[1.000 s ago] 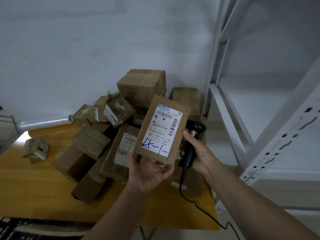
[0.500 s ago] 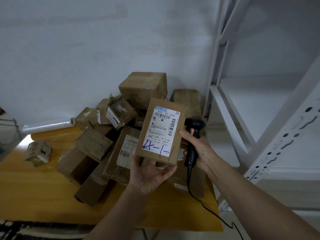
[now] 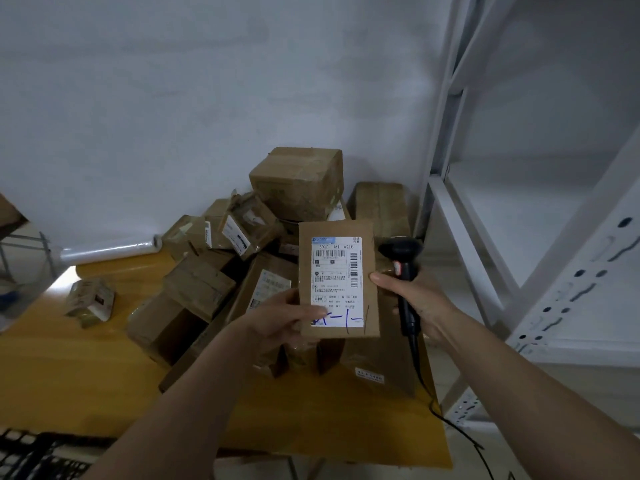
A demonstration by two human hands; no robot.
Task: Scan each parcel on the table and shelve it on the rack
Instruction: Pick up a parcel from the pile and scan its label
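A flat brown parcel (image 3: 337, 258) with a white shipping label and blue handwriting is held upright above the pile. My left hand (image 3: 277, 320) grips its lower left corner, thumb across the label's bottom edge. My right hand (image 3: 415, 303) grips a black corded barcode scanner (image 3: 403, 268), and its thumb presses the parcel's right edge. The scanner's head sits just right of the parcel. Behind and below lies a heap of several brown parcels (image 3: 298, 181) on the yellow wooden table (image 3: 69, 368). The white metal rack (image 3: 491, 237) stands at the right.
A roll of clear stretch film (image 3: 107, 250) lies at the table's back left. A small crumpled parcel (image 3: 90, 300) sits alone on the left. A black keyboard (image 3: 34, 455) shows at the bottom left corner. The scanner's cable (image 3: 450, 424) hangs off the table's right edge.
The held parcel has turned from tilted to upright. My left hand has shifted from under it to its lower left corner, thumb on the label. The view has tilted slightly.
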